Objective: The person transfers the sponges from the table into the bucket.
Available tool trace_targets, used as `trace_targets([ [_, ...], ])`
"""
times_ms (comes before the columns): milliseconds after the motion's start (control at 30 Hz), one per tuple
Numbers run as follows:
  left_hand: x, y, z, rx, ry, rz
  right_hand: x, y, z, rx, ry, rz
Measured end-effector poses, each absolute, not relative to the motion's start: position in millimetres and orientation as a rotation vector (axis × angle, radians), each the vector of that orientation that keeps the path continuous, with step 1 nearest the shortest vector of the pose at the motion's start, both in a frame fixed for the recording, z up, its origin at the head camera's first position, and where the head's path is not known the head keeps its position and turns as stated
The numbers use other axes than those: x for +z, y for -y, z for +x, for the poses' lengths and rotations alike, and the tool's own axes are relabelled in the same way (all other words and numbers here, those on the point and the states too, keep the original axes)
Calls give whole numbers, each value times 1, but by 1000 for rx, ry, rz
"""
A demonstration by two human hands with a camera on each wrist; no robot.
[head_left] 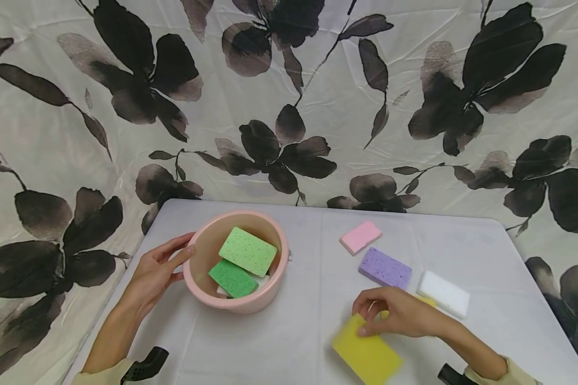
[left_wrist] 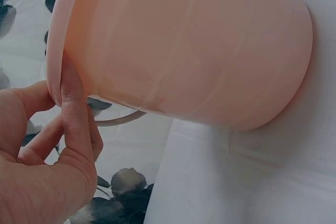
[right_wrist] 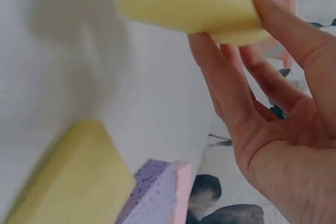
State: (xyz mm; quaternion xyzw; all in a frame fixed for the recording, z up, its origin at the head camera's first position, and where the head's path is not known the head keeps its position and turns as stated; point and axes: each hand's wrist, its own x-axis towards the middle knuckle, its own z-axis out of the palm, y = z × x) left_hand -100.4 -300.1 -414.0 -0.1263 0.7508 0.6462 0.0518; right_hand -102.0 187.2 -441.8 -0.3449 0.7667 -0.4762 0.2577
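Observation:
A pink bucket (head_left: pixel 250 306) stands at the left of the table. My left hand (head_left: pixel 149 278) grips its rim, with the thumb and fingers either side of the edge in the left wrist view. Inside lie a light green sponge (head_left: pixel 248 251), a darker green sponge (head_left: pixel 233 278) and something white beneath them, mostly covered. My right hand (head_left: pixel 407 313) pinches a yellow sponge (head_left: pixel 368 355) by one end, tilted and raised off the table. Under that hand, a second yellow sponge (right_wrist: pixel 73 177) lies on the table, largely hidden in the head view.
Right of the bucket, a pink sponge (head_left: pixel 360 237), a purple sponge (head_left: pixel 385 267) and a white sponge (head_left: pixel 444 294) lie in a slanting row on the white-covered table (head_left: pixel 260 347). A floral cloth (head_left: pixel 342 117) hangs behind the table's far edge.

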Motion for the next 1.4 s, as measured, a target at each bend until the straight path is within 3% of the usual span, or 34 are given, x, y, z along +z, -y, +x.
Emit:
trace_targets([
  [833,-416,300,-102,1946,-2305,-400,-390,-151,-129,-1486,-2092,-579],
  [1400,-413,299,-101,1922,-2336,-398,-361,-117,-143,-1580,-2106,-509],
])
